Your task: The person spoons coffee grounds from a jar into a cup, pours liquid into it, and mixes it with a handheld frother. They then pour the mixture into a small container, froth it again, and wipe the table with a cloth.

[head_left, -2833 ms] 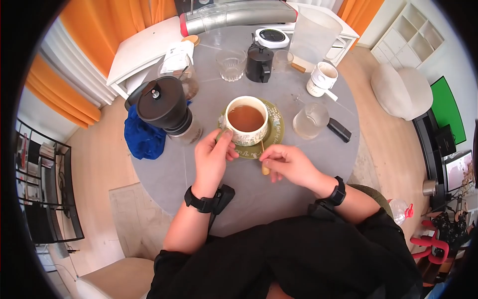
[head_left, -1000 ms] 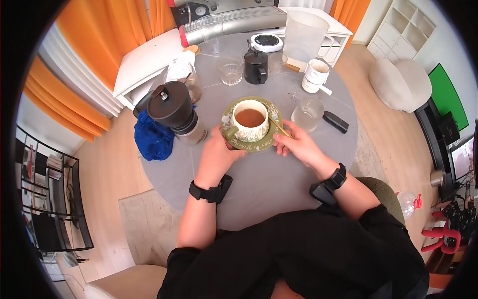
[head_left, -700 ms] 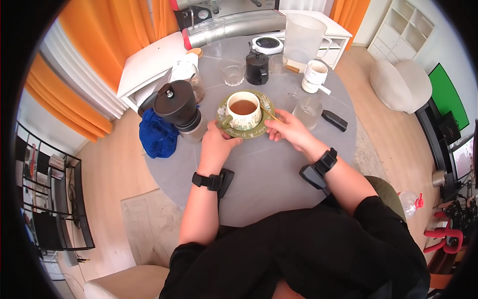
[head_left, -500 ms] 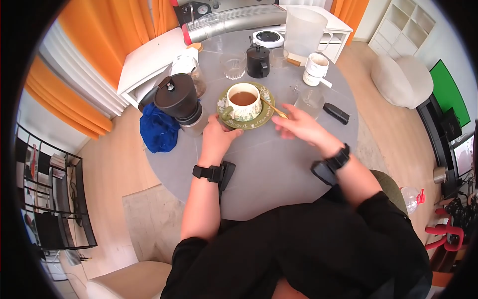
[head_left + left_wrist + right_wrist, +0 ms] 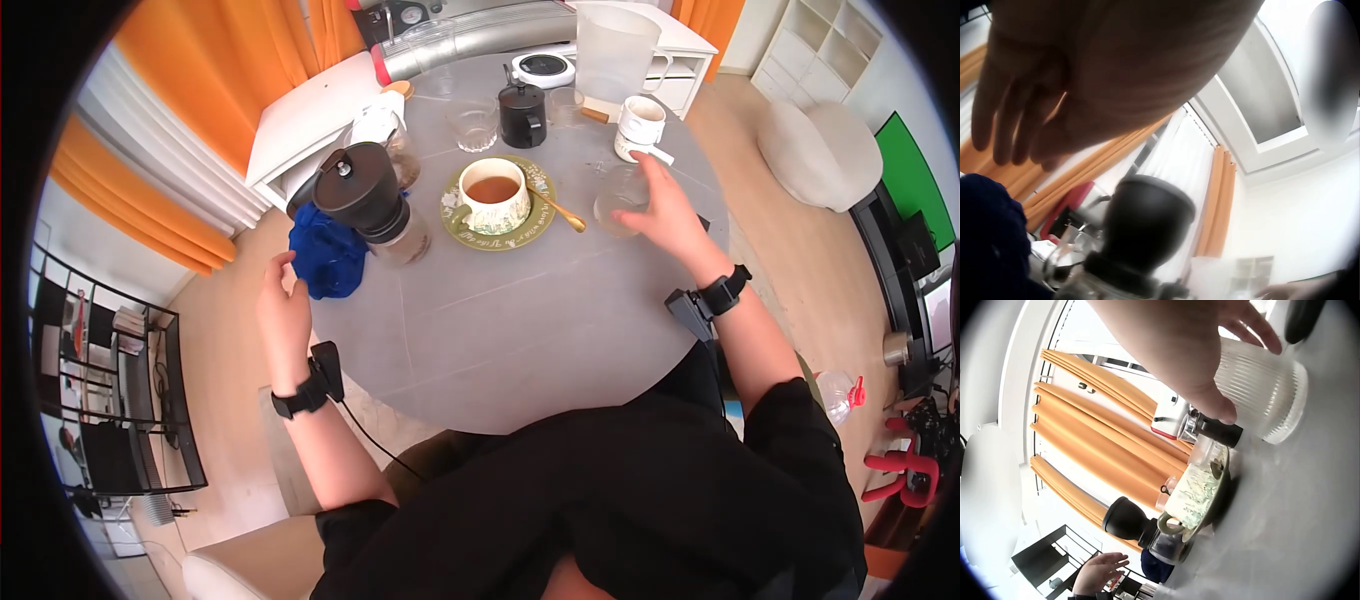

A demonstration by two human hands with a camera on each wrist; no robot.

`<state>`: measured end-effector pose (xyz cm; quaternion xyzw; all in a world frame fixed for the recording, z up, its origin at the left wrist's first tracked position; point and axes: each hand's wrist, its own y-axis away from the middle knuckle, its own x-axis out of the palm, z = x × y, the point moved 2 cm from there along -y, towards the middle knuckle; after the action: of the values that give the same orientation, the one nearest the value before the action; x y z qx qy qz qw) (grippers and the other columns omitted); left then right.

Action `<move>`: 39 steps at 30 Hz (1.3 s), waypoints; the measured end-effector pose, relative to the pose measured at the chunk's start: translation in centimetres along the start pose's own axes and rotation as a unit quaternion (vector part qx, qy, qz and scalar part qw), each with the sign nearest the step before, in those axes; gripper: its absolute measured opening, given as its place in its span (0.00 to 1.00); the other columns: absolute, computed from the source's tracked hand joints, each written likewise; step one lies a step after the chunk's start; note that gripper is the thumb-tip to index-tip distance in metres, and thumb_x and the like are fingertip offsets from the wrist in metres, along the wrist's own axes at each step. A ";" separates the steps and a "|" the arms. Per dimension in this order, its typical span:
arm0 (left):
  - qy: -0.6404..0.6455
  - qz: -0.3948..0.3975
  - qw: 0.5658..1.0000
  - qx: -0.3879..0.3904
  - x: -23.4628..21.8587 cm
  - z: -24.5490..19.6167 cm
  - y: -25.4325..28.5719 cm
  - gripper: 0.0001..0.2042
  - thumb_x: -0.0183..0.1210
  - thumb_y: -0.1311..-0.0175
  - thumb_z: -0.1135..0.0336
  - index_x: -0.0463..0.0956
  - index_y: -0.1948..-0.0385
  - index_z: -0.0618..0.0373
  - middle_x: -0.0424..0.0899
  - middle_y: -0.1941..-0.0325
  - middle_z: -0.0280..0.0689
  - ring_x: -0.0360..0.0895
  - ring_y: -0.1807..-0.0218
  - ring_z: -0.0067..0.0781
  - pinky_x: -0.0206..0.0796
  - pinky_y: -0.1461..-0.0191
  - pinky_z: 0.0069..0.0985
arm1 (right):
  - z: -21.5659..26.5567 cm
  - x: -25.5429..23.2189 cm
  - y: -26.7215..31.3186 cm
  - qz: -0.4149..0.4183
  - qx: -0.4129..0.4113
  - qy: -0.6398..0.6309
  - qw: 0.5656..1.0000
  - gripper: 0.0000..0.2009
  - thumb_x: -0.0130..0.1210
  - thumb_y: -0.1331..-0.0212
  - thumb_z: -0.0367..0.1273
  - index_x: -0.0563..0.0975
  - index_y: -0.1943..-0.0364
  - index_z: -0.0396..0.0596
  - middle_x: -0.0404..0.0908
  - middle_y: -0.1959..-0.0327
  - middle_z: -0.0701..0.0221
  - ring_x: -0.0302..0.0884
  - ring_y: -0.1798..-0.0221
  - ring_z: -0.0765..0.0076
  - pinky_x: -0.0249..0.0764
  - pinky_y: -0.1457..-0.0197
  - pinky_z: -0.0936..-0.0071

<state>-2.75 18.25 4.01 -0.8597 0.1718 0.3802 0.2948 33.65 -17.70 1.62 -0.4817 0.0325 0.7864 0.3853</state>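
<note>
A floral cup (image 5: 494, 200) of brown drink stands on a green saucer (image 5: 520, 240), and a gold-coloured spoon (image 5: 565, 216) lies on the saucer's right side, its handle over the rim. My right hand (image 5: 668, 210) is at a ribbed clear glass (image 5: 615, 200), thumb and fingers spread to either side of it; the right wrist view shows the glass (image 5: 1260, 390) upright on the table, partly behind the hand. At the table's left edge my left hand (image 5: 284, 315) is raised with relaxed fingers and holds nothing. A blue cloth (image 5: 328, 255) lies beside it.
A hand coffee grinder (image 5: 365, 195) stands left of the saucer. Behind are a tumbler (image 5: 474, 128), a black pitcher (image 5: 522, 115), a white scale (image 5: 543, 69) and a large translucent jug (image 5: 612, 60). A white cup (image 5: 640, 122) stands behind the ribbed glass.
My right hand has let go of the spoon on the saucer and moved right to the ribbed glass. My left hand has left the saucer and moved left to the table's edge.
</note>
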 end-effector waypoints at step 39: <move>0.102 0.153 0.941 0.284 8.4 -28.1 14.1 0.28 0.68 0.54 0.73 0.72 0.46 0.51 0.74 0.50 0.50 0.78 0.52 0.57 0.76 0.54 0.42 | -1.6 -6.2 7.8 -0.031 -0.012 -0.136 0.990 0.33 0.65 0.39 0.31 0.64 0.30 0.45 0.71 0.35 0.61 0.73 0.36 0.60 0.73 0.37 0.64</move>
<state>10.94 -11.08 7.46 -0.7380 0.4311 0.2666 0.4455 31.32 -27.43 3.10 -0.3759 -0.0444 0.8325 0.4047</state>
